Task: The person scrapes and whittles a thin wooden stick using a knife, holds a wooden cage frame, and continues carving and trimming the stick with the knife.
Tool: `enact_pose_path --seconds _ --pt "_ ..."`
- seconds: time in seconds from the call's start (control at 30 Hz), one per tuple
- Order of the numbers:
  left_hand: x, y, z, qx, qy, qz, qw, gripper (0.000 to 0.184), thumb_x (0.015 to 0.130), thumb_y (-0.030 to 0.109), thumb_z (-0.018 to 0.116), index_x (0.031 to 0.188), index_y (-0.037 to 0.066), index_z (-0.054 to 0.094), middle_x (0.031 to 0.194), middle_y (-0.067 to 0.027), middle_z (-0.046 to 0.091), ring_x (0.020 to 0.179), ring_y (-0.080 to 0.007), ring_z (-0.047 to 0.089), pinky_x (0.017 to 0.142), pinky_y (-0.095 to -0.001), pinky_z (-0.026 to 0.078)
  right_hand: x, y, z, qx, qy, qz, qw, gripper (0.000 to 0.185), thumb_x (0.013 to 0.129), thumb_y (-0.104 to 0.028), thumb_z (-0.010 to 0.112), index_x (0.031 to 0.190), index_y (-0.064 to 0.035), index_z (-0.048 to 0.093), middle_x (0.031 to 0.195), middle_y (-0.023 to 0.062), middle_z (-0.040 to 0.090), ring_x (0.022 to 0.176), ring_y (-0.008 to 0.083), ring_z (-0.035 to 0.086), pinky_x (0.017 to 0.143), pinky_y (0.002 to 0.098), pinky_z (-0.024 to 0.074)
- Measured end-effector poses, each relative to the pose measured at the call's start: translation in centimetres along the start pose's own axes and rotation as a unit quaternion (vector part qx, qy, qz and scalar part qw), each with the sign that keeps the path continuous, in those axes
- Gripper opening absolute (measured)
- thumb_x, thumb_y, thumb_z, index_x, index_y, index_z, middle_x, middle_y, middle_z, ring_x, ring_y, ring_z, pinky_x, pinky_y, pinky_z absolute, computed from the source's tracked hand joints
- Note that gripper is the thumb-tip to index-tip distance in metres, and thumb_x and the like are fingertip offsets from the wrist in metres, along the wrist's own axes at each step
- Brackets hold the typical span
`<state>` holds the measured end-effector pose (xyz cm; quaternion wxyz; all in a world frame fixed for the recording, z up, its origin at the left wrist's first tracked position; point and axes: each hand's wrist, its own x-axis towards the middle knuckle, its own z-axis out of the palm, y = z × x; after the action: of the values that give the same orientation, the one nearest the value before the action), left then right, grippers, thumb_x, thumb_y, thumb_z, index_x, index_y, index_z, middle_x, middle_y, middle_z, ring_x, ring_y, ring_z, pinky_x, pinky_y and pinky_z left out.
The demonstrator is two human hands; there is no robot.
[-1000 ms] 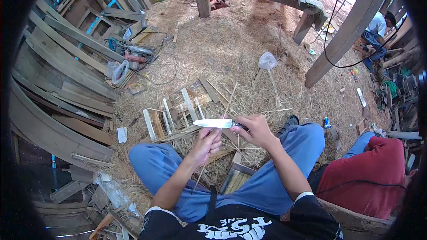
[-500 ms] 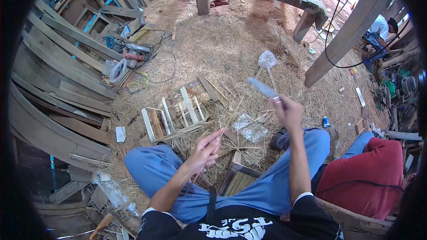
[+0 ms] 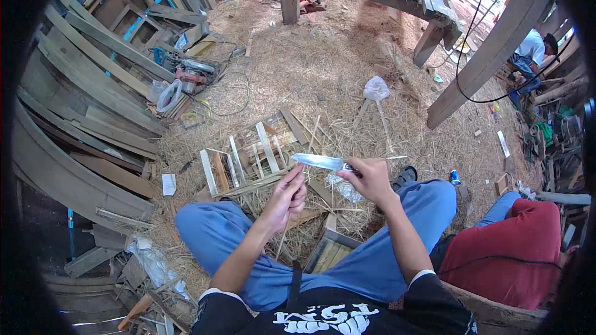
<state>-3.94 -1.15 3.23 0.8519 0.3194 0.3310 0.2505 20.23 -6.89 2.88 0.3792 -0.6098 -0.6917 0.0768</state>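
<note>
My right hand (image 3: 370,180) is closed around the handle of a knife (image 3: 320,161), whose broad blade points left, level with my left fingertips. My left hand (image 3: 287,201) pinches a thin wooden strip (image 3: 315,133), which sticks up beyond the blade and shows again below the hand. Blade and strip cross near the fingertips; whether they touch I cannot tell. Another thin pale sliver (image 3: 397,158) shows right of my right hand; whether that hand holds it is unclear. A small slatted wooden frame (image 3: 266,149) lies on the ground ahead.
Between my legs is a wooden box-like frame (image 3: 335,239). Straw-like shavings and a plastic bag (image 3: 376,88) lie on the ground. Power tools (image 3: 192,74) and leaning planks stand left. A person in red (image 3: 528,254) sits close at right; another person (image 3: 528,52) works farther back.
My right hand has brought the knife down and left, from raised at the right to beside my left fingertips. The left hand stays nearly in place, with the strip now showing upright.
</note>
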Motion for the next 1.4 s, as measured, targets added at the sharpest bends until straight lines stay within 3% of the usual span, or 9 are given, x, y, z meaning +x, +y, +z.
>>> enact_pose_path --seconds 0.07,0.2,0.63,0.73,0.8,0.87,1.03,1.2,1.4 --pt "0.3 -0.3 0.2 0.000 0.002 0.007 1.000 0.036 0.105 0.022 0.046 0.139 0.010 0.044 0.075 0.0013 0.047 0.051 -0.0037 0.028 0.045 -0.0194 0.023 0.3 -0.5 0.5 0.012 -0.009 -0.013 1.000 0.031 0.083 -0.037 0.074 0.094 -0.0074 0.071 0.069 0.0107 0.065 0.059 0.0260 0.064 0.053 0.0359 0.0482" --pt "0.3 -1.0 0.8 0.076 0.020 0.031 0.996 0.030 0.104 0.023 0.049 0.132 0.011 0.053 0.079 0.0014 0.053 0.052 -0.0024 0.029 0.046 -0.0197 0.023 0.8 -1.2 1.5 0.044 -0.016 -0.038 0.998 0.029 0.083 -0.032 0.075 0.094 -0.0050 0.071 0.066 0.0120 0.062 0.057 0.0268 0.062 0.053 0.0363 0.0471" --pt "-0.1 -2.0 1.3 0.116 0.012 0.092 0.989 0.019 0.102 0.019 0.054 0.113 0.006 0.061 0.068 0.0087 0.034 0.052 -0.0016 0.028 0.044 -0.0205 0.020 1.1 -1.0 0.7 0.073 0.016 -0.078 0.994 0.029 0.080 -0.033 0.077 0.091 -0.0071 0.073 0.067 0.0117 0.065 0.056 0.0267 0.062 0.053 0.0359 0.0477" --pt "-0.6 -1.9 1.3 0.131 -0.001 0.078 0.988 0.029 0.102 0.019 0.054 0.128 0.007 0.058 0.068 0.0092 0.034 0.052 -0.0017 0.029 0.043 -0.0191 0.021 0.7 1.1 -0.4 0.015 0.035 -0.036 0.999 0.027 0.082 -0.034 0.076 0.087 -0.0078 0.072 0.065 0.0125 0.063 0.055 0.0269 0.062 0.053 0.0354 0.0464" --pt "-2.0 -1.6 1.7 0.189 -0.017 0.072 0.979 0.037 0.102 0.019 0.053 0.138 0.008 0.054 0.067 0.0093 0.034 0.051 -0.0019 0.030 0.042 -0.0180 0.022 0.5 5.2 -2.6 -0.003 0.140 0.196 0.970 0.026 0.085 -0.035 0.073 0.086 -0.0084 0.071 0.060 0.0123 0.059 0.052 0.0251 0.059 0.051 0.0352 0.0436" --pt "-2.0 -1.6 0.9 0.182 -0.003 0.063 0.981 0.043 0.102 0.021 0.053 0.143 0.009 0.048 0.068 0.0082 0.037 0.051 -0.0020 0.030 0.043 -0.0188 0.026 0.8 7.2 -5.8 -0.138 0.165 0.245 0.945 0.026 0.088 -0.034 0.071 0.086 -0.0082 0.070 0.056 0.0115 0.054 0.049 0.0229 0.054 0.050 0.0356 0.0411" --pt "-0.5 -0.1 -0.6 0.043 0.016 0.020 0.999 0.046 0.102 0.021 0.053 0.146 0.010 0.044 0.072 0.0055 0.041 0.052 -0.0026 0.028 0.044 -0.0190 0.023 -1.6 5.0 -3.4 -0.105 0.108 0.206 0.967 0.025 0.090 -0.033 0.069 0.087 -0.0083 0.070 0.057 0.0123 0.055 0.049 0.0252 0.057 0.049 0.0370 0.0417" --pt "-0.2 -1.5 -0.7 0.054 0.037 0.016 0.998 0.049 0.101 0.020 0.055 0.148 0.013 0.042 0.074 0.0035 0.044 0.055 -0.0031 0.029 0.047 -0.0195 0.025 -1.1 1.6 -0.8 -0.029 0.034 0.112 0.993 0.024 0.087 -0.032 0.071 0.088 -0.0082 0.071 0.059 0.0108 0.059 0.051 0.0246 0.060 0.051 0.0357 0.0448" --pt "1.1 -2.2 0.1 0.081 0.057 0.029 0.995 0.033 0.100 0.020 0.056 0.131 0.007 0.056 0.076 0.0039 0.045 0.057 -0.0038 0.032 0.049 -0.0210 0.026 -0.5 -0.4 1.6 0.062 -0.001 0.016 0.998 0.024 0.083 -0.031 0.075 0.090 -0.0084 0.071 0.064 0.0117 0.063 0.055 0.0257 0.063 0.053 0.0364 0.0480"
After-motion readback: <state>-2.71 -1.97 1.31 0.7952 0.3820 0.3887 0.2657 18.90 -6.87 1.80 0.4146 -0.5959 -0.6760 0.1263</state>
